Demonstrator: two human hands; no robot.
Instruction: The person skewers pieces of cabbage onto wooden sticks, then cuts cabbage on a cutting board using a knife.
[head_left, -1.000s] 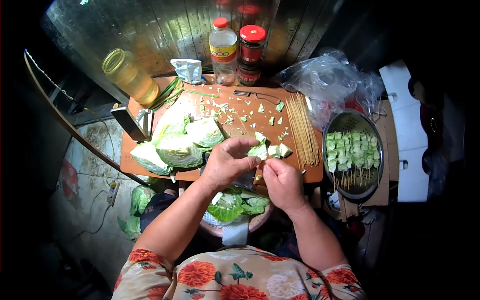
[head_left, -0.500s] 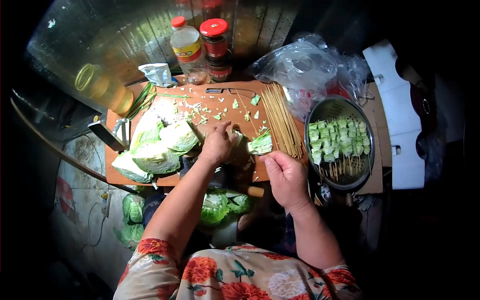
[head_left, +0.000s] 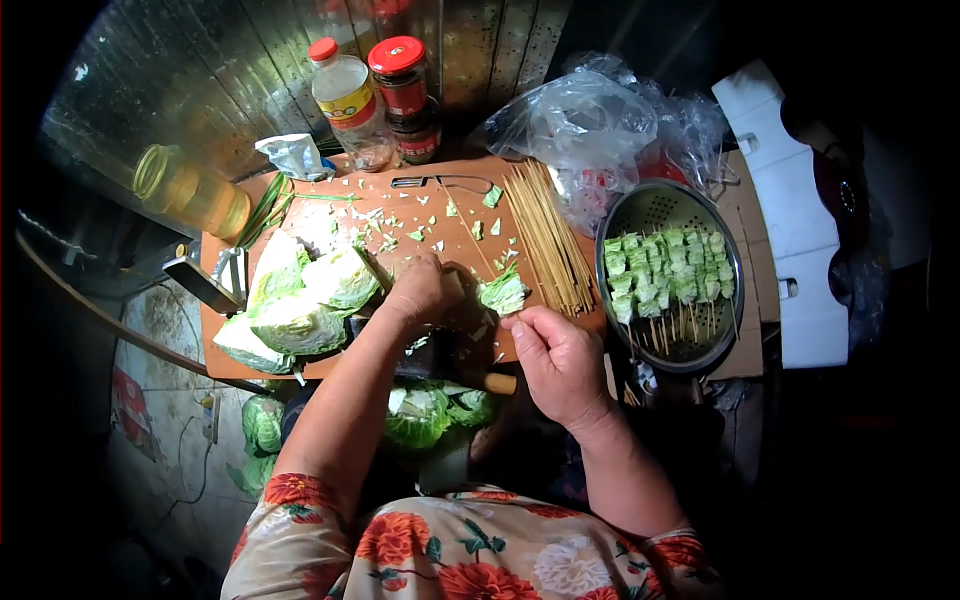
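My right hand (head_left: pixel 560 362) pinches the near end of a skewer that carries folded cabbage pieces (head_left: pixel 503 292). Just to the left, my left hand (head_left: pixel 422 288) reaches down over the orange-brown board (head_left: pixel 350 205), its fingers bent and largely hidden; what they touch is unclear. Cut cabbage wedges (head_left: pixel 303 320) lie left of it. Beyond my right hand is a bundle of bare wooden skewers (head_left: pixel 548 240). A knife's wooden handle (head_left: pixel 490 382) sticks out below the board's near edge.
A metal colander (head_left: pixel 738 290) holds several cabbage skewers at right. Along the back stand a bottle (head_left: pixel 345 95), red-lidded jars (head_left: pixel 402 85) and a plastic bag (head_left: pixel 590 125). A glass jar (head_left: pixel 195 200) and a phone (head_left: pixel 200 285) are at left; cabbage leaves (head_left: pixel 420 415) lie below.
My left hand has left the skewer and moved left, down to the board. My right hand still holds the skewer. The view has shifted, and the knife handle now shows.
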